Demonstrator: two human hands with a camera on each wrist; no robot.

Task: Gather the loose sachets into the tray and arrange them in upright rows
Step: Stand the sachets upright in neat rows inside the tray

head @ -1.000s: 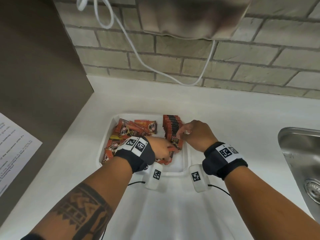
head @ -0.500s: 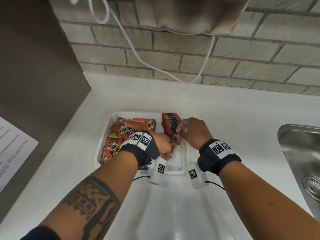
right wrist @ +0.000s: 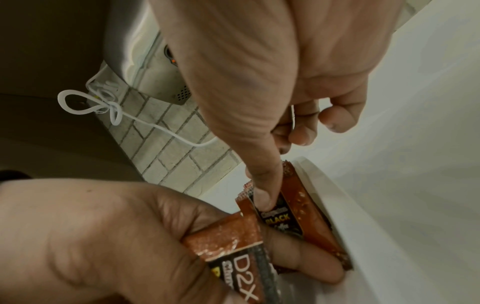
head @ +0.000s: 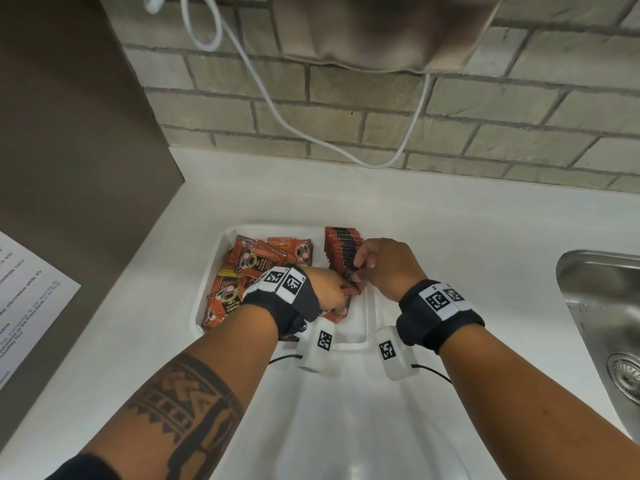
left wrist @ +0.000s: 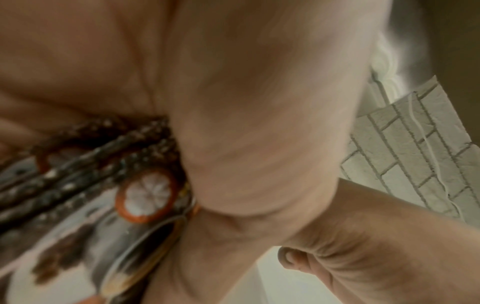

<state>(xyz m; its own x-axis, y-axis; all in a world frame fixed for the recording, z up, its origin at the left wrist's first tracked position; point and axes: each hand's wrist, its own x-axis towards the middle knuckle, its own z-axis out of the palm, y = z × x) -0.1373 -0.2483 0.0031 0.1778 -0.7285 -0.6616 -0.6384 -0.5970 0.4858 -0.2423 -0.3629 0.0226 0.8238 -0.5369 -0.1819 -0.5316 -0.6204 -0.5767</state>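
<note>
Now R hand (head: 384, 268) pinches the row's (head: 343, 249) front sachet (right wrist: 283, 218); L hand (head: 327, 292) grips a spare (right wrist: 233, 244). Slot it flush behind, keep row upright w/ thumb in tray (head: 349, 345).

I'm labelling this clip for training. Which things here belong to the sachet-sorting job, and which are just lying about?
Part of the job:
- white tray
- upright row of sachets
- loose sachets
- left hand, holding sachets
- right hand, steadying the row

Just lying about:
- sink
- white cable
- printed sheet

left hand (head: 329, 289) fingers curled, right hand (head: 388, 265) pinching, forearms converging
</note>
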